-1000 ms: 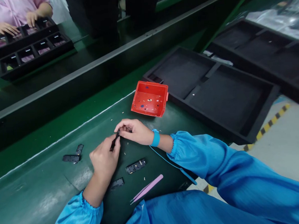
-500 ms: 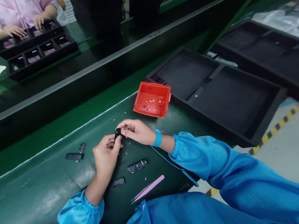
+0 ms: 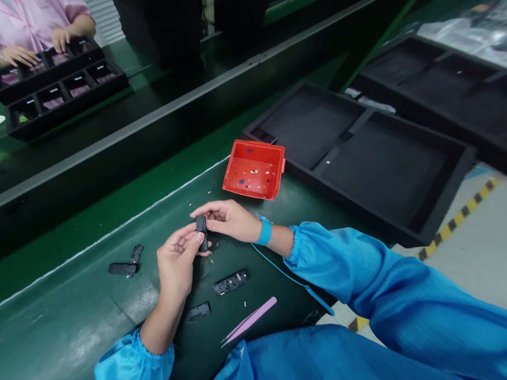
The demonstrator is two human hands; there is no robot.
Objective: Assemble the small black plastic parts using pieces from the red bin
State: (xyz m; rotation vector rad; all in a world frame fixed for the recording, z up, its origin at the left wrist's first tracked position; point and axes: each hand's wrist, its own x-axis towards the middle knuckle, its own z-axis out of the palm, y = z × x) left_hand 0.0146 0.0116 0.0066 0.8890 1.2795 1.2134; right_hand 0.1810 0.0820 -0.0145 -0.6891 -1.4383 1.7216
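Note:
Between my hands is a small black plastic part [image 3: 201, 225], held upright above the green mat. My left hand [image 3: 179, 259] is closed on its lower end, the thumb pressed against its face. The thumb and index finger of my right hand [image 3: 232, 220] are at its upper right edge, closed on it. Similar black parts lie nearby: one with small gold contacts [image 3: 230, 282], a smaller one [image 3: 199, 311] by my left wrist, and a crossed pair [image 3: 127, 264] to the left. Pink tweezers [image 3: 249, 322] rest near my lap.
A red bin [image 3: 253, 170] with tiny bits inside stands beyond my right hand. Large black divided trays [image 3: 388, 174] lie to the right. A blue wrist strap [image 3: 265, 231] with a cord runs from my right wrist. Across the line, a co-worker's hands [image 3: 23, 56] rest on a black compartment tray [image 3: 68, 112].
The black part has been turned in my fingers, so its long face now shows more upright. My right fingers have shifted slightly along its edge. The whole view has moved a little.

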